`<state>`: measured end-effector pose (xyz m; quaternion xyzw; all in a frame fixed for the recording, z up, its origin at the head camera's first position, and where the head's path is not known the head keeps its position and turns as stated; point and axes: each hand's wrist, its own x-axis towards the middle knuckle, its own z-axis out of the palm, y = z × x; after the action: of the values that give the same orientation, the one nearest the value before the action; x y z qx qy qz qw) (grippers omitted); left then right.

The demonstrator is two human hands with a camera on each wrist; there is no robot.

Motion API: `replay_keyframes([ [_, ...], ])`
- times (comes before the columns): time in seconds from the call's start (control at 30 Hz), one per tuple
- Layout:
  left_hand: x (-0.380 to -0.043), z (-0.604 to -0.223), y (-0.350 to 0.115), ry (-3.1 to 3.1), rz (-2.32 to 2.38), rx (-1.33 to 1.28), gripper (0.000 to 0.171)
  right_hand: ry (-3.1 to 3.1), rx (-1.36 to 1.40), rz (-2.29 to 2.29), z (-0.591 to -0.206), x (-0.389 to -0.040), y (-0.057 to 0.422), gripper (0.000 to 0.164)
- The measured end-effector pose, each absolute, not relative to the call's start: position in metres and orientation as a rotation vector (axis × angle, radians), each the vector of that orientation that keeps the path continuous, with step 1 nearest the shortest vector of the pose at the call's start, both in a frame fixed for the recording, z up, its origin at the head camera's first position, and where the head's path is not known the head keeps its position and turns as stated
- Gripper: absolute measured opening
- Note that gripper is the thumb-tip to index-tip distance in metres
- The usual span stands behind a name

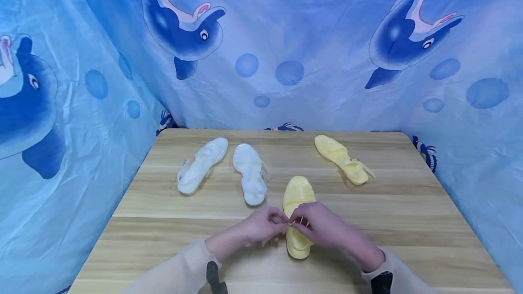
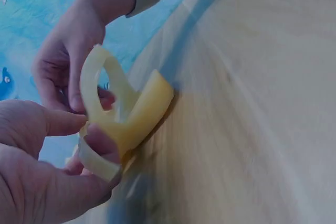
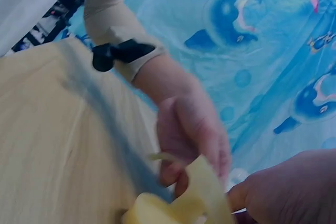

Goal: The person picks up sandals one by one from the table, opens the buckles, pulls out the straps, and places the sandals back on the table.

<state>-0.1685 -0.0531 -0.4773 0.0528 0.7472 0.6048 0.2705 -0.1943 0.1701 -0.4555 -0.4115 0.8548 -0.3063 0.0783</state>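
A yellow sandal [image 1: 299, 189] lies on the wooden table in front of me, toe pointing away and heel toward me. My left hand [image 1: 263, 225] comes to it from the left and pinches the loose end of its ankle strap [image 2: 98, 165], which curves between thumb and fingers in the left wrist view. From the right, my right hand [image 1: 323, 223] meets it over the middle of the sandal, its thumb and forefinger pinching the strap close to the left fingertips. The fingers hide the fastening point. In the right wrist view, the sandal's heel part [image 3: 152, 211] shows below the left hand.
Another yellow sandal [image 1: 337, 155] lies at the back right of the wooden table [image 1: 400, 221]. Two white sandals, one at the far left [image 1: 202, 164] and one nearer the middle [image 1: 249, 171], lie left of the hands. Blue dolphin-print curtains [image 1: 261, 35] surround the table.
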Motion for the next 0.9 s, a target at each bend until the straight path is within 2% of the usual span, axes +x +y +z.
replay_keyframes([
  [0.27,-0.172,-0.484,-0.051,2.272,1.585,0.201,0.019,2.495,-1.291,-0.873,-0.459,-0.214,0.165,0.009],
  [0.5,-0.172,-0.488,-0.047,2.321,1.609,0.181,0.017,2.348,-1.165,-0.937,-0.461,-0.226,0.173,0.010],
  [0.9,-0.177,-0.495,-0.046,2.467,1.575,0.393,0.015,2.226,-1.308,-1.000,-0.484,-0.242,0.178,0.011],
])
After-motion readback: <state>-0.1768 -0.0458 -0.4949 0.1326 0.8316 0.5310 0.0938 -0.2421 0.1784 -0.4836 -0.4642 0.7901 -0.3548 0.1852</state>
